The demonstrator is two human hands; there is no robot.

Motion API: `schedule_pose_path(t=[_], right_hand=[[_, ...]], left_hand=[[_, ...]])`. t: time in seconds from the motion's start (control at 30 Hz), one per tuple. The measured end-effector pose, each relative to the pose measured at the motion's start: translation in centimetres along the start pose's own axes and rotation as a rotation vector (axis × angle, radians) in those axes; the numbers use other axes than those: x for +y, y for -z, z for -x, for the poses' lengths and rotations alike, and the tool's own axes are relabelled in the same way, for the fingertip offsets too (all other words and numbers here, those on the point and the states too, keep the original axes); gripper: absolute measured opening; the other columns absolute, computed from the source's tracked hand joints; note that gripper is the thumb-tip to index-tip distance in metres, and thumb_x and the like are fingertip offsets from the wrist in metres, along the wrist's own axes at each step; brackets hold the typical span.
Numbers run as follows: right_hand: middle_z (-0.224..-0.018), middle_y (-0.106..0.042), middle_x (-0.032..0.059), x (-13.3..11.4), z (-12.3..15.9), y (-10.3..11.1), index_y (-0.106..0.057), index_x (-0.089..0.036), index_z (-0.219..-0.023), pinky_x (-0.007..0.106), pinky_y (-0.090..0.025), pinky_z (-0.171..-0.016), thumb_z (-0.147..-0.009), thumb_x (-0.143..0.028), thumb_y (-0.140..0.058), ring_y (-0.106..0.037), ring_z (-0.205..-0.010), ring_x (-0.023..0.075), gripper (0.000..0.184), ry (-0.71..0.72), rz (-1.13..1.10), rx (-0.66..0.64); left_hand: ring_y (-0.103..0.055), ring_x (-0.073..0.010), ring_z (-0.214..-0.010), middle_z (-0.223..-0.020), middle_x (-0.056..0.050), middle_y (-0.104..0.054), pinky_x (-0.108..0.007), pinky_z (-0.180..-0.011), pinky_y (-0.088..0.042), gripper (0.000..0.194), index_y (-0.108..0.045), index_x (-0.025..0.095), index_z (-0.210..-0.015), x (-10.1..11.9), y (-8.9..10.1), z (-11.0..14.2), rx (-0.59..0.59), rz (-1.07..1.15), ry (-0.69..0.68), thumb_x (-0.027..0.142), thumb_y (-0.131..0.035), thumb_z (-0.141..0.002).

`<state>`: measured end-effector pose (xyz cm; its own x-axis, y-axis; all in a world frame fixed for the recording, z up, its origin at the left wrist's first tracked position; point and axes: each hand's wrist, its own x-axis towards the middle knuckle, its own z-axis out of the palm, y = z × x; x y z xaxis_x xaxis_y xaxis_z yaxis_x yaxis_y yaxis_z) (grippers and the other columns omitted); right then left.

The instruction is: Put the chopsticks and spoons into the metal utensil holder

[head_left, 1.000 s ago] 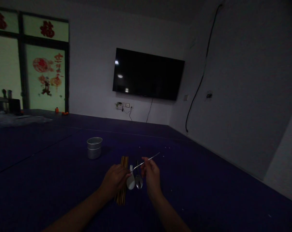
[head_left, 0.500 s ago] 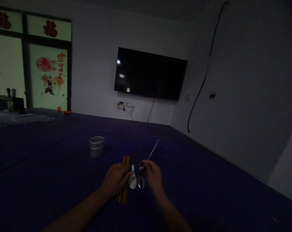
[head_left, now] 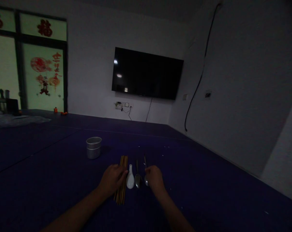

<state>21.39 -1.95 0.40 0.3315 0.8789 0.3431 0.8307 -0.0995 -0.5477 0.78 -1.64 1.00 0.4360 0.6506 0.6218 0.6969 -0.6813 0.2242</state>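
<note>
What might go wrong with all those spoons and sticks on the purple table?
The left hand lies over the loose chopsticks, so a push might roll some out of line. Its thumb is close to the white spoon and could nudge it crooked. The right hand has a metal spoon close beside the middle spoon, so the two might clink if it swings left.

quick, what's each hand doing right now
Left hand: resting over the chopsticks, fingers loosely curled; whether it grips them can't be told.
Right hand: closed on a metal spoon, the one farthest right.
</note>
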Motion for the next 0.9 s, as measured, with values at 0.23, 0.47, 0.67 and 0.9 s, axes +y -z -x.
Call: schedule_pose_path(t=[0.23, 0.47, 0.67, 0.9], right_hand=[[-0.085, -0.072, 0.0123, -0.23, 0.13, -0.08, -0.073, -0.015, -0.083, 0.023, -0.043, -0.072, -0.078, -0.011, -0.053, -0.067, -0.085, 0.0213, 0.021, -0.011, 0.085, -0.032], [-0.084, -0.072, 0.0128, -0.05, 0.08, -0.18, -0.073, -0.015, -0.081, 0.025, -0.043, -0.071, -0.078, -0.009, -0.051, -0.067, -0.085, 0.0224, 0.023, 0.020, 0.092, -0.012], [-0.081, -0.072, 0.0115, 0.18, 0.15, -0.49, -0.073, -0.016, -0.077, 0.023, -0.042, -0.068, -0.076, -0.007, -0.053, -0.067, -0.083, 0.0212, 0.022, 0.038, 0.082, 0.000], [-0.078, -0.072, 0.0114, 0.26, -0.08, -0.57, -0.073, -0.016, -0.072, 0.022, -0.042, -0.067, -0.075, -0.005, -0.051, -0.068, -0.079, 0.0199, 0.026, 0.060, 0.091, -0.028]], left_hand=[[-0.060, -0.0178, -0.073, -0.077, -0.006, -0.067, -0.029, -0.068, -0.042, 0.037, -0.066, 0.019, -0.086, 0.00, 0.00, 0.03, -0.014, 0.003, -0.006, 0.032, -0.033, -0.093], [-0.059, -0.0169, -0.069, -0.074, -0.005, -0.066, -0.028, -0.065, -0.041, 0.036, -0.065, 0.019, -0.082, 0.15, 0.18, 0.04, 0.017, -0.002, -0.042, 0.030, -0.033, -0.093], [-0.058, -0.0167, -0.064, -0.070, -0.005, -0.063, -0.029, -0.063, -0.041, 0.037, -0.063, 0.019, -0.077, 0.25, 0.31, 0.13, 0.031, -0.005, -0.052, 0.030, -0.033, -0.093], [-0.057, -0.0158, -0.065, -0.069, -0.004, -0.063, -0.027, -0.063, -0.041, 0.037, -0.064, 0.019, -0.075, 0.22, 0.18, 0.08, 0.003, -0.035, -0.050, 0.030, -0.033, -0.093]])
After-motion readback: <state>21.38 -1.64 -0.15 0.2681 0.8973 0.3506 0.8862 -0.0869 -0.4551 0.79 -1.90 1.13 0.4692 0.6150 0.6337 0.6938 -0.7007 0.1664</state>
